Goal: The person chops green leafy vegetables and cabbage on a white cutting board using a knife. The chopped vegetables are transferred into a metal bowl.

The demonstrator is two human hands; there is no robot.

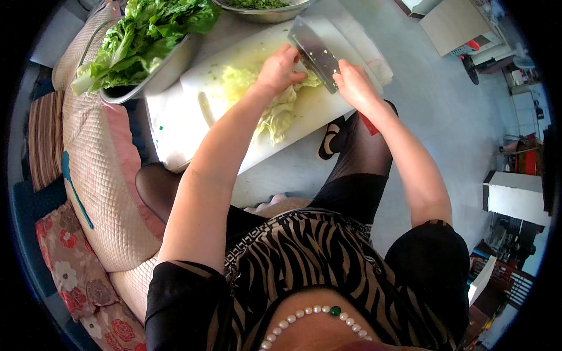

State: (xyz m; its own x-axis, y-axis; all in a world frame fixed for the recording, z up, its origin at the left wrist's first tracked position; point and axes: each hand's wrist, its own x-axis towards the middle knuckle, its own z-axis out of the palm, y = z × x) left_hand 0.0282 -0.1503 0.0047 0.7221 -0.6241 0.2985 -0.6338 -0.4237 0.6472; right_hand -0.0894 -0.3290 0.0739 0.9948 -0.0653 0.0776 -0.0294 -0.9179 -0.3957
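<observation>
My right hand (353, 83) is closed on a wide-bladed cleaver (314, 50), its blade flecked with green and pale bits. A red part of the handle seems to show below the wrist. My left hand (281, 70) lies just left of the blade, fingers bent over pale green lettuce leaves (279, 112); whether it grips them or only rests on them I cannot tell. The leaves lie on a white cutting board (316, 105), with small green scraps around them. At upper left, a metal bowl (169, 66) holds large leafy greens (131, 48).
Beyond the board stands a second metal bowl (268, 16) with chopped greens (257, 4). The board rests on a low white table (160, 118). A sofa with a quilted cover (101, 175) runs along the left, a teal fly swatter or similar tool (77, 193) lying on it.
</observation>
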